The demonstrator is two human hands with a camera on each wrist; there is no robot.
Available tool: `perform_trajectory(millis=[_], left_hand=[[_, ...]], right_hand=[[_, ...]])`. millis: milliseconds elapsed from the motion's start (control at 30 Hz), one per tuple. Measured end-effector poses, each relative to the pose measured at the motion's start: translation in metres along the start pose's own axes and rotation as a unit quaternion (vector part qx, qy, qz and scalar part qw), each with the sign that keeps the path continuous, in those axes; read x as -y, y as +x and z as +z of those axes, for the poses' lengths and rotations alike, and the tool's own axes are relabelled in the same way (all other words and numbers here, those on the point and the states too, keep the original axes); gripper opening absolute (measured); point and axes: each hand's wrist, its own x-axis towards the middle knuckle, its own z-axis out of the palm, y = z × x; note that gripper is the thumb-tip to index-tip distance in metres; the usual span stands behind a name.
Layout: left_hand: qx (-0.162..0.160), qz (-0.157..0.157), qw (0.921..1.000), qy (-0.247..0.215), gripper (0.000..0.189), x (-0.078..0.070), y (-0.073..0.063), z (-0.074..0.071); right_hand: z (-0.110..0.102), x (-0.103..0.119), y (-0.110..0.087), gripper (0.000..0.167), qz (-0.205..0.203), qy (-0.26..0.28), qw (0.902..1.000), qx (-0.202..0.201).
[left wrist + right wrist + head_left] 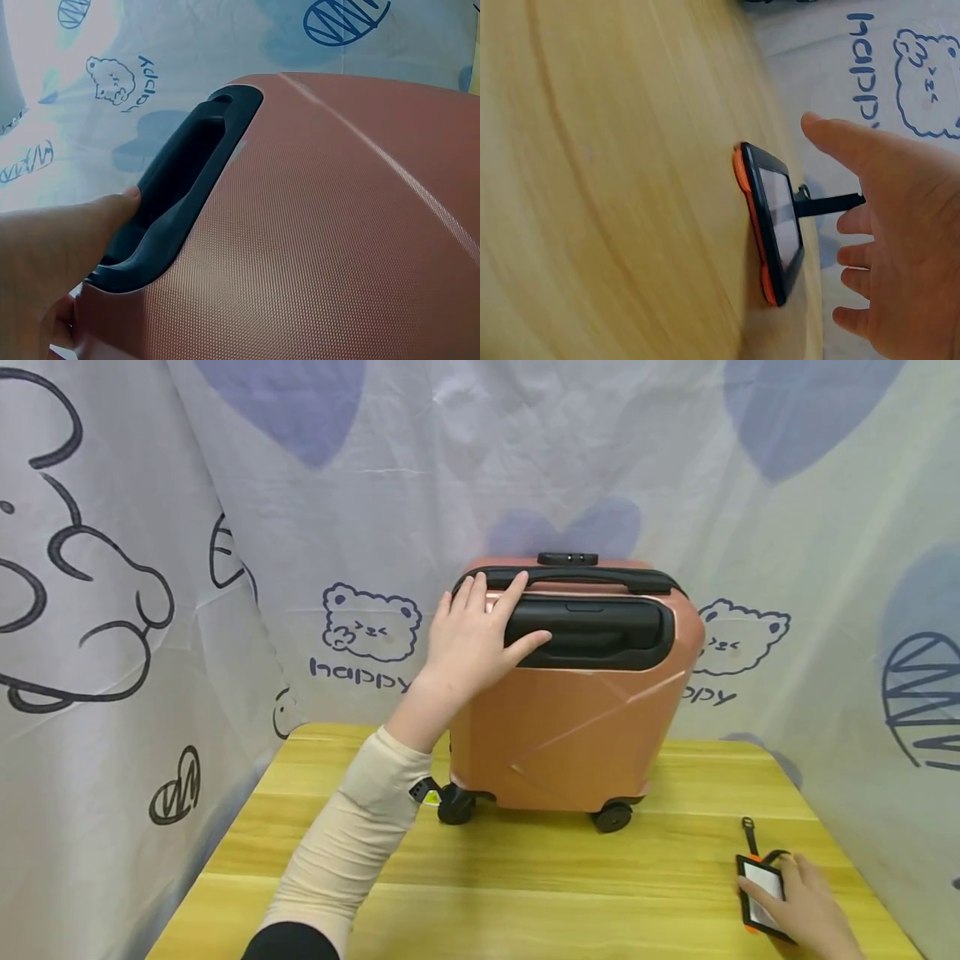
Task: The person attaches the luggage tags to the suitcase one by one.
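Note:
An orange-pink hard-shell suitcase (pixel 570 735) stands upright on its black wheels at the middle of the table. My left hand (pixel 476 635) rests on its upper left corner, fingers spread and thumb over the edge of the black recessed panel (pixel 600 631). The left wrist view shows the thumb against that panel (pixel 187 172); the other fingers are mostly hidden. At the table's right side lies a luggage tag (pixel 763 878) with a black frame, orange edges and a black strap (pixel 749 837). My right hand (pixel 813 910) is over the tag's right side, thumb and fingers apart in the right wrist view.
The yellow wood-grain table (pixel 547 902) carries the suitcase and the tag. A pale printed cloth (pixel 420 510) with bears and hearts hangs behind and at both sides. A black carry handle (pixel 577 575) and a combination lock (pixel 567 559) are on the suitcase's top.

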Motion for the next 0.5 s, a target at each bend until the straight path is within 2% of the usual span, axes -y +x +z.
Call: perform_trajectory(millis=[200, 400, 500], left_hand=[[-0.014, 0.006, 0.9999, 0.003, 0.08, 0.0017, -0.0013, 0.0037], [-0.019, 0.012, 0.9997, 0.007, 0.08, 0.0015, -0.0007, 0.0049], [-0.022, 0.012, 0.9996, 0.009, 0.08, 0.0019, -0.001, 0.0057]], right_hand=[[0.0034, 0.0062, 0.0049, 0.114, 0.016, -0.018, 0.9997, 0.007], [0.0063, 0.0103, 0.003, 0.112, 0.048, -0.018, 0.9986, 0.015], [0.0069, 0.0095, 0.0052, 0.111, 0.051, -0.015, 0.9985, 0.015]])
